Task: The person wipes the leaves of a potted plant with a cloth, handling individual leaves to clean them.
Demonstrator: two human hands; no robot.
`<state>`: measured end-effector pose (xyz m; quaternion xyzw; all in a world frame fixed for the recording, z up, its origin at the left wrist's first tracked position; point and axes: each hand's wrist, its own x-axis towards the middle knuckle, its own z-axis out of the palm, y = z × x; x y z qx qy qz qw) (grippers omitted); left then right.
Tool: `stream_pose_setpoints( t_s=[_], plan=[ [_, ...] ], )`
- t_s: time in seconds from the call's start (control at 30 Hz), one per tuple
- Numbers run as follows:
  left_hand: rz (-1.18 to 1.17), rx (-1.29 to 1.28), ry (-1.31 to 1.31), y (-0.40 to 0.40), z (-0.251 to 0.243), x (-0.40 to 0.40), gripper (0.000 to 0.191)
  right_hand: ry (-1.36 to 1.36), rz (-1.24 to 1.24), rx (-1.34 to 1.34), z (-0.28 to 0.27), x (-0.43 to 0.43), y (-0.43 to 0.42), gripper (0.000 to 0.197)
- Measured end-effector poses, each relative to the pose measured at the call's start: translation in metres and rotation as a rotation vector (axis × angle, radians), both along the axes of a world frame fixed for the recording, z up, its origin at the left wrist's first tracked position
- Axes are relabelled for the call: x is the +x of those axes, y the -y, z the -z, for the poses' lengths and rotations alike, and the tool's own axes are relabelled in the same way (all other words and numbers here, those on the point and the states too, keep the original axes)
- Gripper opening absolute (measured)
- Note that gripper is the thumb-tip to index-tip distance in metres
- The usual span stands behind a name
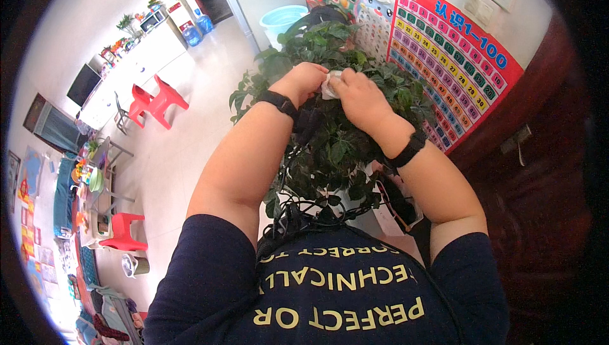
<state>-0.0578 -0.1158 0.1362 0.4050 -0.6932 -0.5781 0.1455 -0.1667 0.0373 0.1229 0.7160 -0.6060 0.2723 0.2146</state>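
Observation:
A leafy green potted plant [342,150] stands close in front of me, below and around both hands. My right hand [359,95] holds a crumpled white tissue or cloth [329,86] among the upper leaves. Just left of it, my left hand [307,81] has its fingers curled by the cloth's left side; whether they pinch a leaf or the cloth's edge, I cannot tell. A black band is round each wrist. The plant's pot is mostly hidden by leaves and by my body.
A wall chart of numbers [452,64] and a dark wooden door [528,202] are at the right. Behind the plant stands a light-blue basin [284,17]. Red plastic chairs [164,102], a bin [135,265] and a long white counter [142,66] are further left.

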Motion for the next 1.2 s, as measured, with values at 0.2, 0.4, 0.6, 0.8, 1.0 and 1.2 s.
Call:
stream_pose_setpoints(
  t_s=[0.2,0.4,0.6,0.8,1.0,1.2],
  plan=[
    [-0.034,0.018,0.028,-0.016,-0.01,0.0,0.025,-0.11,0.055,0.227,0.013,-0.003,-0.008,0.019],
    [0.013,-0.178,-0.001,-0.011,0.002,-0.004,0.034,0.067,0.033,0.29,-0.02,-0.023,-0.022,0.015],
    [0.042,-0.666,-0.012,-0.03,-0.005,-0.008,0.041,1.196,-0.066,0.031,-0.031,-0.082,-0.058,0.023],
    [0.13,-0.822,-0.199,-0.067,-0.015,-0.016,0.036,1.479,-0.12,0.109,-0.017,-0.075,-0.079,0.02],
    [0.049,-0.411,0.181,-0.074,0.012,-0.032,0.049,1.3,-0.069,0.17,0.027,-0.072,-0.083,0.023],
    [-0.086,-0.115,0.087,-0.058,0.027,-0.031,0.057,1.099,0.019,0.146,0.03,-0.072,-0.089,0.026]
  ],
)
